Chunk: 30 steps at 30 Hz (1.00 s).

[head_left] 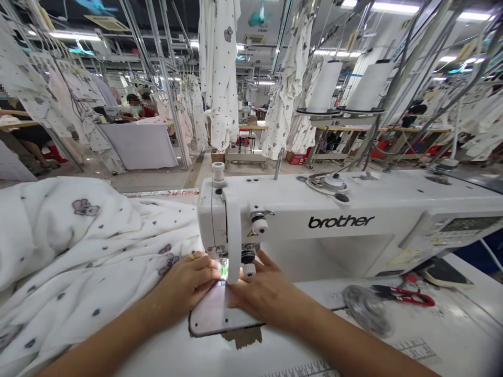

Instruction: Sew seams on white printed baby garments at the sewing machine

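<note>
My left hand (198,277) is just left of the needle area of a white sewing machine (291,209), fingers bent together at the edge of a white printed cloth (118,251). Their tips seem to pinch it, though the contact is partly hidden. My right hand (263,288) lies on the other side of the needle, low over the metal plate (214,322), with thumb and fingers apart. Some of its fingertips are hidden behind the white guard (234,235). A small light shines on a green part at the presser foot (223,268).
Red-handled thread snips (412,296) and a clear round bobbin case (367,309) lie right of my right arm. A dark flat device (448,272) is beyond them. Thread cones (324,86) stand above the machine. Printed garments (223,73) hang behind; people (137,107) sit at other tables.
</note>
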Motion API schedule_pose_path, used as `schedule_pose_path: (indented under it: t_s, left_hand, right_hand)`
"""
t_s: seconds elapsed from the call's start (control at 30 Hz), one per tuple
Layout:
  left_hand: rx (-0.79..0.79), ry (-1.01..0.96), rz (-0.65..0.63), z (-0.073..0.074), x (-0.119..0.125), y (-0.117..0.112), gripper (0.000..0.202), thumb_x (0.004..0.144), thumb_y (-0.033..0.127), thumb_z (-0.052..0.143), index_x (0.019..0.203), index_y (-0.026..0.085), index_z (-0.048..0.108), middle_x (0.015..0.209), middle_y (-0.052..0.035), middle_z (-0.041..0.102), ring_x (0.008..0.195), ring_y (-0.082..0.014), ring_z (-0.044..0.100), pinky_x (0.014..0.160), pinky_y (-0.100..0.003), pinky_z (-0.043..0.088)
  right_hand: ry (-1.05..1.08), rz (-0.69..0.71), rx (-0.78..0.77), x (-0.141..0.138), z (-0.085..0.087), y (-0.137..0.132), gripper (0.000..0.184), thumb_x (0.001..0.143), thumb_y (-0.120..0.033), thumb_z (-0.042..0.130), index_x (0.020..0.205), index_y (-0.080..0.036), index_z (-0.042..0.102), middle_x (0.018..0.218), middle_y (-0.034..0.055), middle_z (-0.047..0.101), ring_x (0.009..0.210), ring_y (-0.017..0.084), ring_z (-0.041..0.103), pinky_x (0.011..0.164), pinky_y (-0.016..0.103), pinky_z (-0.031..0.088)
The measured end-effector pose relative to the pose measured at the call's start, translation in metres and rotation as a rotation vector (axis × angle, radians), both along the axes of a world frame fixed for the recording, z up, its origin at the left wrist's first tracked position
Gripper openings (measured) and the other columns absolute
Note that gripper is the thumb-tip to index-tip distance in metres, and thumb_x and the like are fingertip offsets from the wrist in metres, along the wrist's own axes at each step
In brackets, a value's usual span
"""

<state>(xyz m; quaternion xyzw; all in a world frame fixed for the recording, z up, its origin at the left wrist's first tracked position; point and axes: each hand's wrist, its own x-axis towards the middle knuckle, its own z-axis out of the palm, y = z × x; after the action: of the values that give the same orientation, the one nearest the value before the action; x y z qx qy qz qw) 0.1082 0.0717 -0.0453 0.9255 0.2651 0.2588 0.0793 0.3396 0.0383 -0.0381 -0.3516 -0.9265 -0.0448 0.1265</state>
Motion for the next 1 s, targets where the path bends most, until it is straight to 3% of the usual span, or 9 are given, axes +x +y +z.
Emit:
schedule_pose_path:
  t_s: [0.27,0.4,0.53,0.77,1.0]
  left_hand:
    - [0.194,0.185,-0.004,0.005,0.003,-0.008,0.023,0.1,0.018,0.043,0.1,0.017,0.066,0.098,-0.0077,0.068,0.092,-0.0221,0.063,0.083,-0.037,0.053]
    - [0.279,0.227,-0.005,0.004,0.004,-0.007,0.02,0.098,0.014,0.044,0.101,0.013,0.064,0.099,-0.0092,0.068,0.093,-0.0229,0.062,0.09,-0.038,0.051]
    - [0.21,0.216,0.033,0.0,0.003,-0.003,0.015,0.096,0.012,0.05,0.101,0.015,0.063,0.097,-0.0065,0.067,0.092,-0.0221,0.06,0.089,-0.037,0.049]
    - [0.082,0.228,0.075,0.0,0.002,-0.002,0.015,0.095,0.009,0.05,0.098,0.017,0.062,0.094,-0.0042,0.066,0.091,-0.0211,0.059,0.085,-0.036,0.048]
    - [0.107,0.22,0.065,0.0,0.003,-0.002,0.018,0.092,0.006,0.054,0.104,0.016,0.062,0.101,-0.0062,0.068,0.094,-0.0227,0.061,0.087,-0.037,0.05]
  right_hand:
    - [-0.046,0.044,0.116,-0.006,-0.001,-0.001,0.035,0.099,-0.043,0.056,0.074,-0.019,0.053,0.066,-0.0022,0.061,0.087,0.022,0.059,0.106,0.042,0.021]
    - [-0.049,-0.003,0.094,-0.008,-0.003,-0.001,0.032,0.098,-0.043,0.057,0.076,-0.02,0.055,0.067,-0.002,0.063,0.092,0.023,0.06,0.109,0.042,0.018]
    - [-0.035,-0.055,0.087,-0.008,-0.005,-0.001,0.024,0.096,-0.045,0.061,0.092,-0.021,0.063,0.079,0.0003,0.069,0.1,0.025,0.059,0.112,0.043,0.012]
    - [-0.024,-0.085,0.061,-0.006,-0.006,0.001,0.039,0.091,-0.059,0.06,0.101,-0.023,0.067,0.083,0.0018,0.071,0.118,0.029,0.052,0.116,0.046,-0.002]
    - [-0.037,-0.082,0.1,-0.004,-0.012,0.004,0.047,0.088,-0.066,0.058,0.103,-0.022,0.068,0.088,0.0039,0.072,0.126,0.031,0.046,0.117,0.049,-0.004]
